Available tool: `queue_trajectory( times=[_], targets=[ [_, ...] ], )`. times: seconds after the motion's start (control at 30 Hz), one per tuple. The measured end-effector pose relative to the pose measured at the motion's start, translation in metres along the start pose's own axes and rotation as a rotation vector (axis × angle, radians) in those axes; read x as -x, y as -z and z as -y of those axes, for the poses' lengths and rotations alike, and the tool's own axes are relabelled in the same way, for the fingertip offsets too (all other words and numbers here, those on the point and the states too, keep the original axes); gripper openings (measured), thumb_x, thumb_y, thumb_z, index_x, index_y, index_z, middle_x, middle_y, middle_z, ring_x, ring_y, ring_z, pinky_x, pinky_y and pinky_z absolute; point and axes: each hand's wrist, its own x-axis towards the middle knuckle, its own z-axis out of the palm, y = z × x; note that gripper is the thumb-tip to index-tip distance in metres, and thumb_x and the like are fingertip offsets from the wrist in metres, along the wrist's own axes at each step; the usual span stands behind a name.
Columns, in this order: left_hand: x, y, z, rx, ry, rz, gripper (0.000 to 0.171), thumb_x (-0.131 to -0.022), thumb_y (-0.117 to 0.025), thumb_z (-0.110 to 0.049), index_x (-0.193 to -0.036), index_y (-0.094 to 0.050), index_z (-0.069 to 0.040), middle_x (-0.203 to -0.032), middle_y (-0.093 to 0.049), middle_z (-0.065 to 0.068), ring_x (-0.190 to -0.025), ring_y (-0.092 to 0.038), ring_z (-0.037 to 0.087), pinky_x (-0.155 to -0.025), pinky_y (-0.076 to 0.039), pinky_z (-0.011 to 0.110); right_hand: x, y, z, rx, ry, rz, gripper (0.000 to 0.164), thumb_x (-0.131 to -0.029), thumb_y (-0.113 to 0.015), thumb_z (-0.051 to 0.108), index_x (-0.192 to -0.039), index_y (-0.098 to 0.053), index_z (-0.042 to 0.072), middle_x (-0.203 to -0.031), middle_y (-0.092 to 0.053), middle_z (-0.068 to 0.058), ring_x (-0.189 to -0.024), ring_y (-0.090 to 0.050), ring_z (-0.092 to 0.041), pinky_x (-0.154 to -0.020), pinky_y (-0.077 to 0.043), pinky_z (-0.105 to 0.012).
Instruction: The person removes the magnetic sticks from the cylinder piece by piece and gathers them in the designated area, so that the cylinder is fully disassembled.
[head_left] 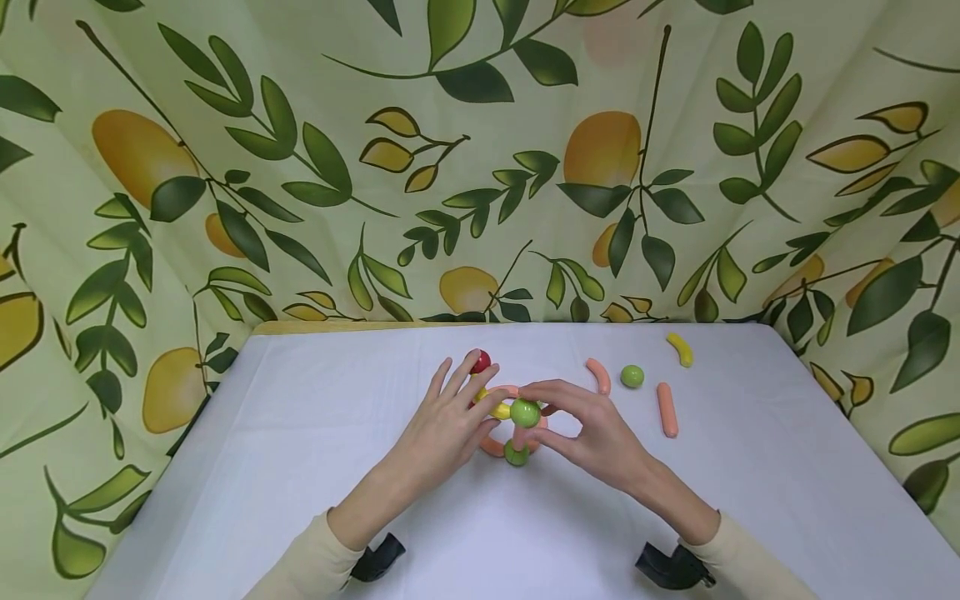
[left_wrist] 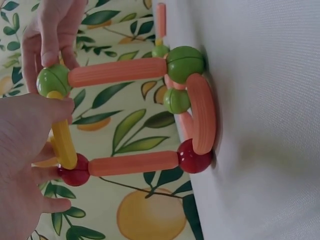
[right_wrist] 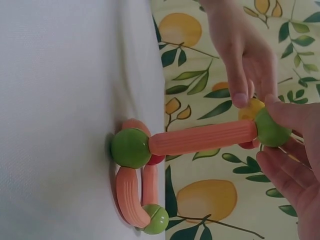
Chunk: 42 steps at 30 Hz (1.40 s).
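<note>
A toy frame of balls and rods stands on the table. Its base is a ring of curved orange rods (left_wrist: pixel 202 115) with balls, among them a green ball (right_wrist: pixel 131 148) and a red ball (left_wrist: pixel 194 156). Two straight orange rods rise from it, topped by a red ball (head_left: pixel 481 361) and a green ball (head_left: pixel 526 413). A curved yellow rod (left_wrist: pixel 63 145) bridges these two top balls. My left hand (head_left: pixel 450 425) pinches the yellow rod, thumb on one side and fingers on the other. Between thumb and fingers, my right hand (head_left: pixel 600 429) holds the top green ball.
Loose pieces lie right of the frame: a curved orange rod (head_left: pixel 598 376), a green ball (head_left: pixel 632 377), a straight orange rod (head_left: pixel 667 410) and a curved yellow rod (head_left: pixel 680 350). A leaf-patterned curtain (head_left: pixel 480 208) hangs behind the white table (head_left: pixel 337 383).
</note>
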Motion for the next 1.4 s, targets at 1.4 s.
queue_trajectory(
  times=[1.4],
  targets=[
    [-0.0048,-0.0042,-0.0028,-0.052,-0.012,-0.024,0.042,-0.085,-0.078,-0.022,-0.123,-0.061,-0.019,-0.14,-0.053,0.009,-0.141,-0.032,0.033,-0.112,-0.029,0.056,0.0034,-0.0081,-0.0045,-0.316,-0.208,-0.022,0.041,-0.083,-0.076,0.003,-0.123,-0.065,0.001,-0.122,-0.066,-0.011,-0.108,-0.065,-0.019,-0.079,-0.057,-0.03]
  ],
)
